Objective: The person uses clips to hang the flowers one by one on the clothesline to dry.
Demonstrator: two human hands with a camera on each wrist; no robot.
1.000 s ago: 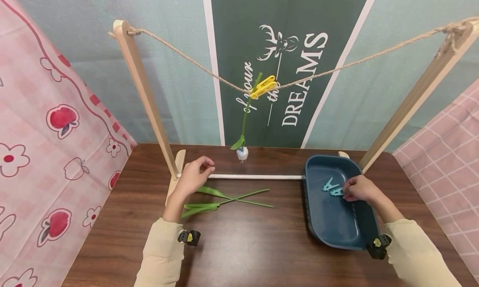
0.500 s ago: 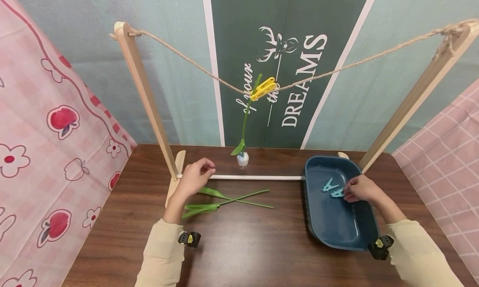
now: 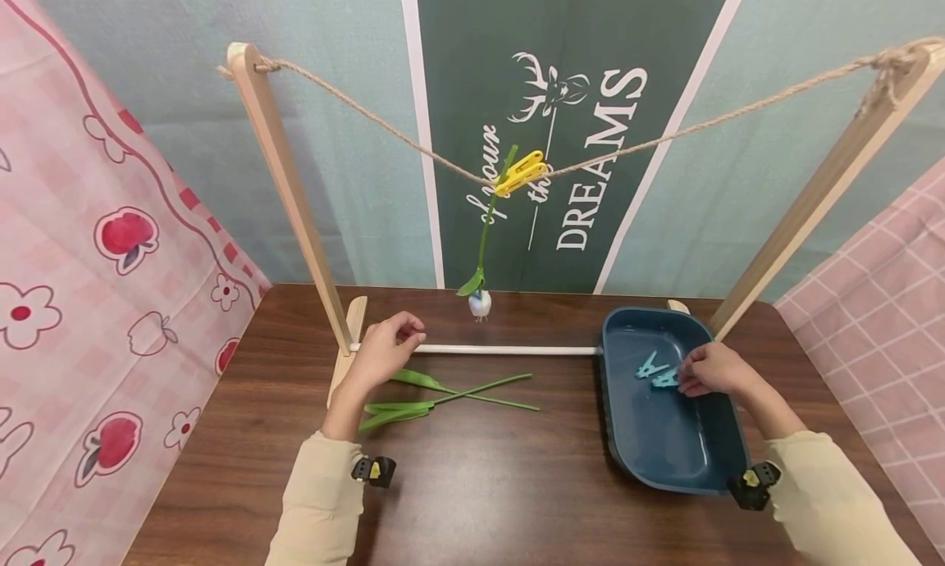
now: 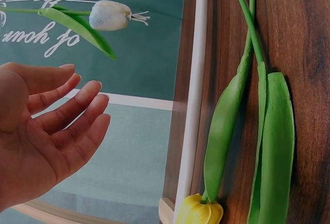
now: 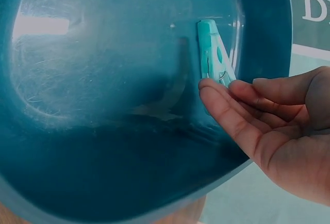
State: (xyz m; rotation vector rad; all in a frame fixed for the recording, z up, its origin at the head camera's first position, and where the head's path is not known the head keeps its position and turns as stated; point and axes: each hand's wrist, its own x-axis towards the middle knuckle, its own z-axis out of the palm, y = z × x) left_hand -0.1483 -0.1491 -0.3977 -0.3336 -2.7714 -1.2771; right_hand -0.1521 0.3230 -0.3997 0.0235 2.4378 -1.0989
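Note:
My left hand [image 3: 386, 349] hovers with loosely bent fingers over the white rod's left end, holding nothing. Below it lie two crossed artificial tulips with green stems [image 3: 450, 396]; the left wrist view shows one's yellow bloom [image 4: 200, 211]. A white tulip [image 3: 480, 305] hangs head-down from a rope [image 3: 391, 131], clipped by a yellow clothespin [image 3: 521, 173]. My right hand [image 3: 714, 371] is inside the blue tray [image 3: 641, 455], its fingertips overlapping one teal clothespin [image 5: 211, 48]. Thumb and fingers look apart, though contact with it is hidden. Another teal clothespin [image 3: 650, 366] lies beside it.
Two wooden posts, the left post [image 3: 288, 189] and the right post [image 3: 819, 197], carry the rope. A white rod [image 3: 509, 350] runs between their feet above the dark wooden table [image 3: 472, 500]. Printed cloth [image 3: 354, 205] stands behind.
The hanging white tulip bobs slightly, down and then back up. Both hands stay almost still, and the clothespins and lying tulips keep their places.

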